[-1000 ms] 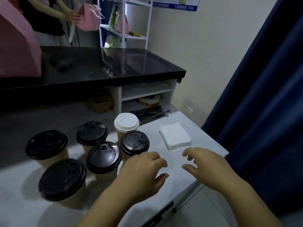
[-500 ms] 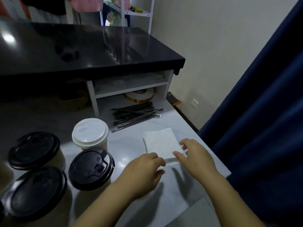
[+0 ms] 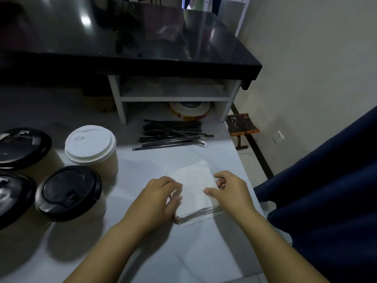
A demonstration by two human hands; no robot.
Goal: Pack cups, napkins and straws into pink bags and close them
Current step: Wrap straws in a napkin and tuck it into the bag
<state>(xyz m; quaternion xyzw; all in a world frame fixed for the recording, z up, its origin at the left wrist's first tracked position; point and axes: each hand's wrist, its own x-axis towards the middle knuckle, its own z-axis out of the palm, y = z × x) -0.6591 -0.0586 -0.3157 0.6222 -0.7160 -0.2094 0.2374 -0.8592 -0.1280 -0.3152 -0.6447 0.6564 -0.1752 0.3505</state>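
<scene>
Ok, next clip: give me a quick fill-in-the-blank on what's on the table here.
1. The left hand and the right hand both hold the stack of ____.
2. Only one cup has a ____ lid; the others in view have black ones.
3. The black bundle lying in front of the low shelf is made up of ____.
Missing words: napkins; white; straws.

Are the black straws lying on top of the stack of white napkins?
No, the straws lie apart from the napkin stack, farther back by the white shelf.
</scene>
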